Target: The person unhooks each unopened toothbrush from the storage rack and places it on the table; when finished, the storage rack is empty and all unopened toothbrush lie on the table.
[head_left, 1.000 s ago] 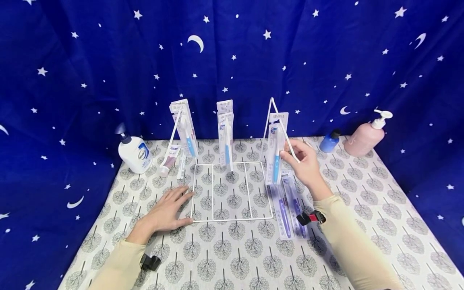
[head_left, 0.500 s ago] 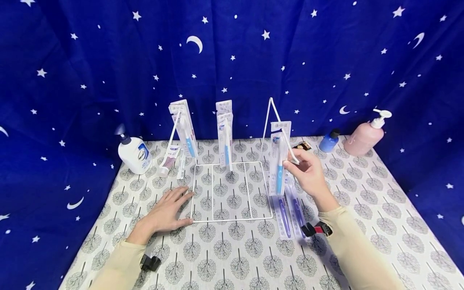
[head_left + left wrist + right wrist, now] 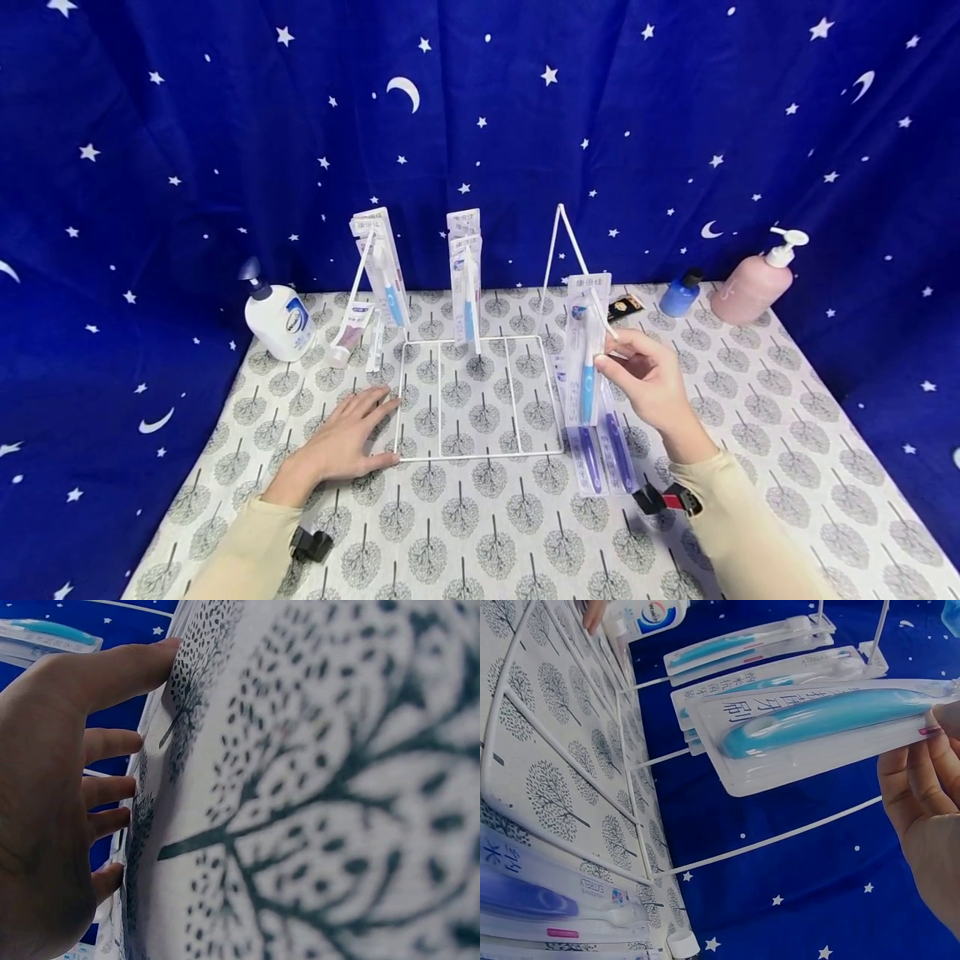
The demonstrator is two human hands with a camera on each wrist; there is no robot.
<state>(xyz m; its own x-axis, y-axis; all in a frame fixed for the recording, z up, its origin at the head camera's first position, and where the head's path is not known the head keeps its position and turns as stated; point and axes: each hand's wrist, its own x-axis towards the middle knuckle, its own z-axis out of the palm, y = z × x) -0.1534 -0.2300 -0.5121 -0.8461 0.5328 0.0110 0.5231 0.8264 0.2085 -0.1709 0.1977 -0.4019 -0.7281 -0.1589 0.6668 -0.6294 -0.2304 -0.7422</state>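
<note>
Taking the middle of the white wire rack's base as the centre of a clock, with twelve away from me, a blue star-and-moon curtain (image 3: 645, 183) spans the far side at twelve o'clock, and a tablecloth (image 3: 480, 517) printed with grey trees spreads beneath everything. The wire rack (image 3: 480, 457) stands on it, three slanting arms rising at its back. My left hand (image 3: 345, 437) rests on the cloth between eight and nine o'clock, fingers spread and holding nothing, their tips at the rack's left side. My right hand (image 3: 648, 379) is at three, thumb and fingers pinching the edge of a packaged light-blue toothbrush (image 3: 587, 375). That pack is between two and three, upright, with the right rack arm (image 3: 573, 239) running behind the top of its card and its tip emerging in front. A pink pump bottle (image 3: 752, 290) leans at two; a white pump bottle (image 3: 277, 323) sits near ten. One stack of toothbrush packs (image 3: 386, 275) hangs at eleven, a middle stack (image 3: 461, 283) at twelve, and two purple toothbrush packs (image 3: 590, 467) lie side by side at four. A small blue bottle (image 3: 677, 299) is at two, a tube (image 3: 352, 327) at ten, and a black packet (image 3: 624, 308) at two, behind my right hand.
</note>
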